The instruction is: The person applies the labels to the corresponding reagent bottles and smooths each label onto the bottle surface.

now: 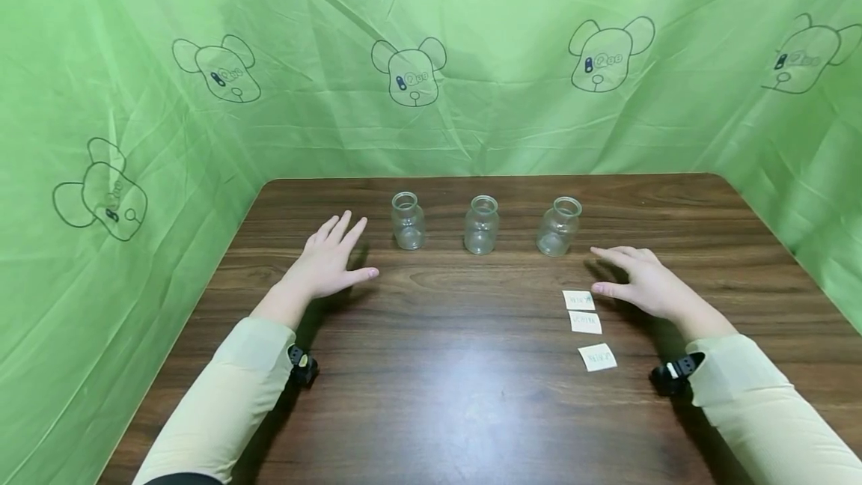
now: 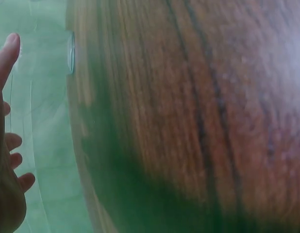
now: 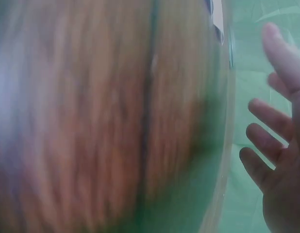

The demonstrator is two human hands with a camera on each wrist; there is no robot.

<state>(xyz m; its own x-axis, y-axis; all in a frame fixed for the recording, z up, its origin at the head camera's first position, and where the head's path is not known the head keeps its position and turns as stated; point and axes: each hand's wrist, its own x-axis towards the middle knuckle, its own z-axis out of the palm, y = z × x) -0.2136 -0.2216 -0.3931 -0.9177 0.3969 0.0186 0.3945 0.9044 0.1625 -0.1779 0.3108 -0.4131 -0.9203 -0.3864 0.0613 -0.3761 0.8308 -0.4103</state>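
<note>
Three clear glass jars without lids stand upright in a row near the back of the table: a left jar [image 1: 408, 224], a middle jar [image 1: 481, 227] and a right jar [image 1: 557, 229]. To the left of the row my left hand [image 1: 326, 262] is spread, holding nothing. My right hand [image 1: 640, 279] hovers right of the jars with fingers extended and nothing in it. Close to its thumb lie three white paper slips: an upper slip [image 1: 578, 300], a middle slip [image 1: 585, 322] and a lower slip [image 1: 597, 357]. They bear faint handwriting I cannot read clearly.
The brown wooden table [image 1: 431, 395] has a glare patch at its front middle. Green cloth [image 1: 498, 126] printed with bear faces hangs behind it and along both sides. Each wrist wears a small black camera on a strap.
</note>
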